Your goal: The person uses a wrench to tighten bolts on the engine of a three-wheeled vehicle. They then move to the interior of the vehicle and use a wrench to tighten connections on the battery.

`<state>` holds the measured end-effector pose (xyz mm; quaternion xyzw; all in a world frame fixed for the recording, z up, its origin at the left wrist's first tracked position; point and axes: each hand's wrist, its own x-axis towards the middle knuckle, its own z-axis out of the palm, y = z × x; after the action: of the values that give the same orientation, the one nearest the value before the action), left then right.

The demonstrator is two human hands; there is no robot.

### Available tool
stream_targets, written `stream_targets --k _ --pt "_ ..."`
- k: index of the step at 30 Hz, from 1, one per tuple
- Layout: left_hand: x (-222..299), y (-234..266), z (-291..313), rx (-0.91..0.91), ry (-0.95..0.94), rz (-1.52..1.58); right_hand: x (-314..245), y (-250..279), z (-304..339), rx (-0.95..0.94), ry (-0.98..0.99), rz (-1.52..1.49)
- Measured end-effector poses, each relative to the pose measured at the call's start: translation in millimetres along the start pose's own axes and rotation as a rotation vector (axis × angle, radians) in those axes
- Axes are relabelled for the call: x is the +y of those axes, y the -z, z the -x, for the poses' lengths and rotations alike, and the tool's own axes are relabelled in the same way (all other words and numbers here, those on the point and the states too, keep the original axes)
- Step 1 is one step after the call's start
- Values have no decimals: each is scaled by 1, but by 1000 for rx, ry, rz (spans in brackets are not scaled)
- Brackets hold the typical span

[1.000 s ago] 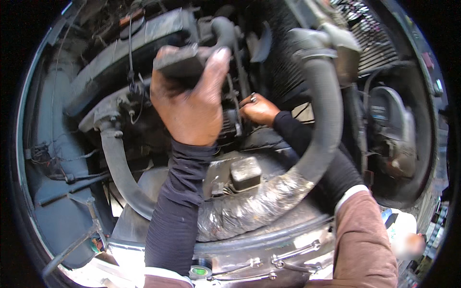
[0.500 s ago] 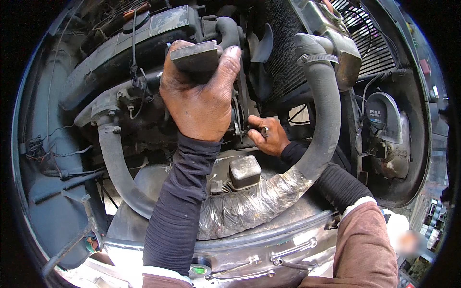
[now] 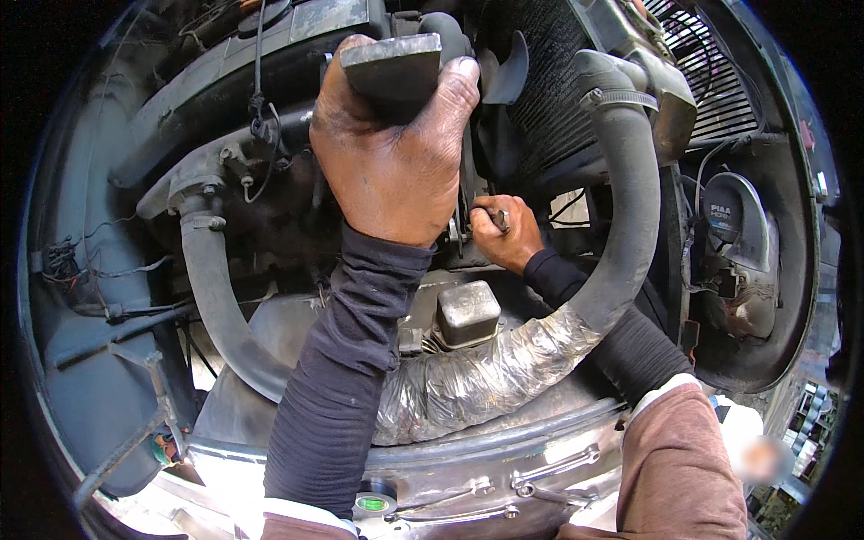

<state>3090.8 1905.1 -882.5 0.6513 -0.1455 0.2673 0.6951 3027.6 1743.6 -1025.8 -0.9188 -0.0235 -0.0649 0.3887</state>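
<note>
My left hand (image 3: 391, 157) is closed around a thick, dark flat metal bar (image 3: 393, 65), held up over the engine with one end toward me. Lower down and to its right, beyond the curved hose, my right hand (image 3: 507, 236) is closed on a thin dark rod-like tool (image 3: 502, 220). Only a short end of that tool shows; the rest is hidden by the fingers and engine parts. Close by is the fan (image 3: 504, 72), in front of the radiator (image 3: 549, 99). My right forearm passes under the big grey hose (image 3: 621, 198).
Silvery wrap (image 3: 486, 378) covers the hose's lower bend, beside a small metal box (image 3: 468, 313). Several wrenches (image 3: 556, 464) and a tape roll (image 3: 373, 504) lie on the front ledge. A horn (image 3: 733, 216) sits at the right; another hose (image 3: 211, 279) runs down the left.
The view has shifted slightly. My left hand has risen with the metal bar, which looks a little larger. My right hand stays near the same engine spot, its grip on the tool kept.
</note>
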Motion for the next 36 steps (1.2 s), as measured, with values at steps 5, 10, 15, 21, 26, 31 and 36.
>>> stream_targets --k 5,10,15,21,26,31,36 --pt "-4 4 2 -7 -41 -157 3 0 -4 -120 -78 2" --pt "-5 8 2 -31 -70 -255 6 0 -11 -228 -122 65" --pt "-1 1 1 -35 -111 -177 13 1 -13 -238 -155 10" --pt "20 -3 -2 19 214 -10 17 -5 -11 -131 -205 -42" --pt "16 0 -10 34 143 -5 53 12 14 -74 -264 -91" --pt "41 11 -33 91 178 34 85 48 38 -105 21 117" --pt "109 30 -51 81 84 -174 21 48 -11 -287 145 268"
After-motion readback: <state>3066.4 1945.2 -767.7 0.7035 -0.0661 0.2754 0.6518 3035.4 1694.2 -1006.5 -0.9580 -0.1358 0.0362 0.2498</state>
